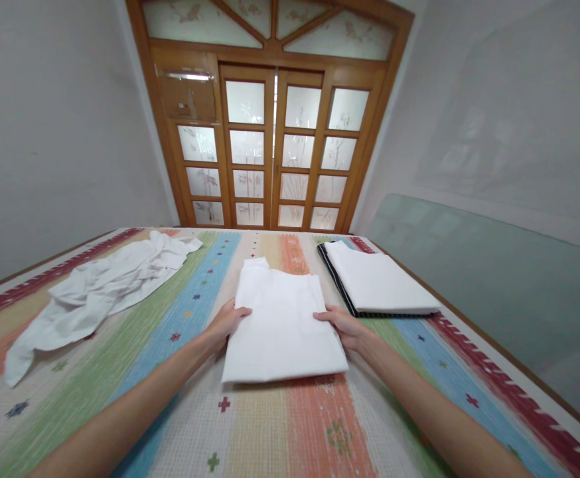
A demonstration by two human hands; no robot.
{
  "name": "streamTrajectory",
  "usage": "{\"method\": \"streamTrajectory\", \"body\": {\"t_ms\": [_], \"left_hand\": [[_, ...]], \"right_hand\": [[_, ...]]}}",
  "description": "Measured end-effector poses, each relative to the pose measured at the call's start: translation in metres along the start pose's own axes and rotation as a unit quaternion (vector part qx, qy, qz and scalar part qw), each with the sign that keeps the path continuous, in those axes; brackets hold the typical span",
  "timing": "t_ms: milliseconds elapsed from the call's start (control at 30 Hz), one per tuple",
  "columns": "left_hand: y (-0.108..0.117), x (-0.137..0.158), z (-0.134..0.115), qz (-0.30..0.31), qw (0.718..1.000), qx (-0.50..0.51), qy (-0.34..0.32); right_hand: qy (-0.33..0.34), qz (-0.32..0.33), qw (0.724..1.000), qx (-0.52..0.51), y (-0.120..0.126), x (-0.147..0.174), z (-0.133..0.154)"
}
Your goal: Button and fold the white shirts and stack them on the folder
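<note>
A folded white garment (283, 332), squared into a flat rectangle with a small flap at its far left corner, lies in front of me at the middle of the bed. My left hand (229, 320) grips its left edge, thumb on top and fingers hidden beneath. On the opposite edge my right hand (342, 325) holds it the same way. To the right rests a small stack: a folded white garment (382, 279) on top of a black striped one (338, 282). Over on the left a crumpled white garment (105, 279) is spread out loosely.
A sheet with coloured stripes (180, 345) covers the bed. Along the right side stands a pale green headboard or panel (494, 279). Wooden doors with glass panes (273, 146) are at the far end, between grey-white walls.
</note>
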State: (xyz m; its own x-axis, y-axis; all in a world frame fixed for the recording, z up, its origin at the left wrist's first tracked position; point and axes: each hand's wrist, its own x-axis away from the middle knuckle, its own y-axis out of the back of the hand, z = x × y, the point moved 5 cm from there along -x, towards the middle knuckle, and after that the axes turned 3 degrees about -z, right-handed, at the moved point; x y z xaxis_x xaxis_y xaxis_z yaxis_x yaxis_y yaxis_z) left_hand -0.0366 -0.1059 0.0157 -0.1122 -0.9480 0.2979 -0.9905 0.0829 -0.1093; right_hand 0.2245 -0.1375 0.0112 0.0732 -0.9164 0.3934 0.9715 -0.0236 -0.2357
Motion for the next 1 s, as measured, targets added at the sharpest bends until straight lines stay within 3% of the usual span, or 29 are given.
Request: {"method": "streamTrajectory", "body": {"t_ms": [133, 267, 400, 600, 767, 1000], "left_hand": [[-0.007, 0.003, -0.014, -0.013, 1.000, 0.028, -0.005], [-0.034, 0.004, -0.042, 0.013, 0.996, 0.076, -0.050], [-0.077, -0.005, -0.073, 0.035, 0.988, 0.106, -0.111], [-0.155, -0.037, -0.103, 0.070, 0.972, 0.135, -0.179], [-0.215, -0.066, -0.111, 0.093, 0.966, 0.120, -0.209], [-0.274, -0.097, -0.102, 0.113, 0.953, 0.143, -0.243]], "right_hand": [[0.038, 0.022, 0.999, 0.008, 0.005, 0.010, 0.021], [0.075, 0.027, 0.997, 0.025, 0.021, 0.027, 0.060], [0.110, 0.003, 0.993, 0.047, 0.050, 0.038, 0.106], [0.122, -0.053, 0.986, 0.096, 0.115, 0.041, 0.162], [0.119, -0.116, 0.978, 0.125, 0.164, 0.040, 0.188], [0.156, -0.221, 0.953, 0.138, 0.229, 0.026, 0.206]]}}
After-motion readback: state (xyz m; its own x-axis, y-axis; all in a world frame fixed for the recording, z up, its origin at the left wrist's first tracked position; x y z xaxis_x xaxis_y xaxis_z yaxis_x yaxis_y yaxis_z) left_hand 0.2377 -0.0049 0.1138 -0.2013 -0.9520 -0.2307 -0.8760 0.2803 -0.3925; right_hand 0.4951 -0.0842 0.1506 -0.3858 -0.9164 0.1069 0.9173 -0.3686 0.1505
